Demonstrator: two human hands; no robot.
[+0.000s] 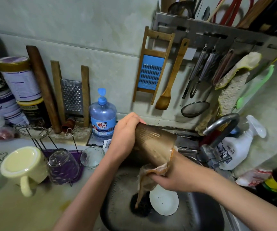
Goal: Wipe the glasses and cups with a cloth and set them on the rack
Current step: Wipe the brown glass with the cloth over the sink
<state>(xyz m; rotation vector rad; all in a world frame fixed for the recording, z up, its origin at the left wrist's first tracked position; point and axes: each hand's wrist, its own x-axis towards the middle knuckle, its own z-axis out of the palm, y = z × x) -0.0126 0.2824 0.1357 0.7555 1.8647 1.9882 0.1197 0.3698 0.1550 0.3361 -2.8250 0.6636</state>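
Brown and ribbed, the brown glass (154, 142) was tilted above the sink (192, 212), its base up toward the wall and its mouth slanting down to our right. Our left hand (126, 135) gripped it at the base end, fingers curled round the far side. Our right hand (172, 174) was at the mouth, closed on the cloth (147, 179), which was bunched against the rim, with a loose tail hanging toward the drain (140, 205). A white dish (164, 200) lay in the basin just beside that drain, under the right hand. To our left, on the tabletop, stood the wire rack (42, 135) on a purple tray (77, 173). A cream mug (24, 164) sat there upside down with its handle toward us, and a clear glass (62, 165) was inverted right beside it. A second glass (92, 156) stood near the tray's end, close to our left forearm. Behind the brown glass, a blue soap bottle (102, 117) stood against the wall. The tap (221, 127) arched over the sink's right side, with a white spray bottle (237, 144) just behind it.
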